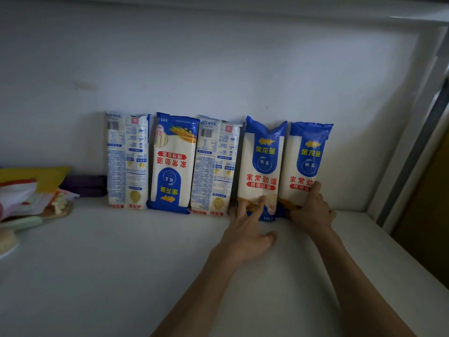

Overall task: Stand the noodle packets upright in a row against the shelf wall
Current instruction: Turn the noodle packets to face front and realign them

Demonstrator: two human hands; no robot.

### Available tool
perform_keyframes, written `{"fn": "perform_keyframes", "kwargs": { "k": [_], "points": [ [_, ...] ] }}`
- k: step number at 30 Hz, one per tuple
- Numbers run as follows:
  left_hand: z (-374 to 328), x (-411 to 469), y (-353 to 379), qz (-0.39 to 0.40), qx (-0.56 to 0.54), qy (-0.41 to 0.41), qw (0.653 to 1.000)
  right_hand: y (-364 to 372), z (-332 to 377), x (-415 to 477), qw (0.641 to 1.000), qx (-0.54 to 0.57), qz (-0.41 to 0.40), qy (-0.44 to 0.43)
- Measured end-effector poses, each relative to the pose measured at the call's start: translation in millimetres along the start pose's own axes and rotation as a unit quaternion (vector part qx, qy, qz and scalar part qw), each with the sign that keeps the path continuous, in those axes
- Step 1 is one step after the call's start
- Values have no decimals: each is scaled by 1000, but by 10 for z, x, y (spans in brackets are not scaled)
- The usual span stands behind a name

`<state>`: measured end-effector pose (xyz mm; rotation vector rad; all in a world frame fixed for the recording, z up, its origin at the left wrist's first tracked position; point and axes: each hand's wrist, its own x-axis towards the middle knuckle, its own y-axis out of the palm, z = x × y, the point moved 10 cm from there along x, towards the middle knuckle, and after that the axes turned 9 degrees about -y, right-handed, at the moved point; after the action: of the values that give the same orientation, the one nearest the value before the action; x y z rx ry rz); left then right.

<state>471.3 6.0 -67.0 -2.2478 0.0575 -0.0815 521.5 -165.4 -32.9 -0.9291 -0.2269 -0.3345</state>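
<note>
Several blue-and-white noodle packets stand upright in a row against the white shelf wall. The leftmost packet and the third packet show their backs; the second packet stands upside down. My left hand rests on the shelf with spread fingers touching the bottom of the fourth packet. At the right end of the row, my right hand grips the lower right side of the last packet.
At the far left lie loose snack bags, a dark purple flat thing against the wall and a plate edge. The shelf's right side wall stands a little right of the last packet. The white shelf floor spreads in front.
</note>
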Motion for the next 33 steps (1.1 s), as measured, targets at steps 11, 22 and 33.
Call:
{"fn": "perform_keyframes", "kwargs": {
  "k": [11,22,33],
  "points": [
    [163,-49,-497,-173,-139,-58,973,-164,156,-94,977,154,-137,61],
    [202,-54,-487,-172,-141,-92,971,-177,-130,-103,970,187,-135,74],
    [172,-63,-485,-170,-123,-74,975,70,-9,24,989,146,-1,4]
  ]
}}
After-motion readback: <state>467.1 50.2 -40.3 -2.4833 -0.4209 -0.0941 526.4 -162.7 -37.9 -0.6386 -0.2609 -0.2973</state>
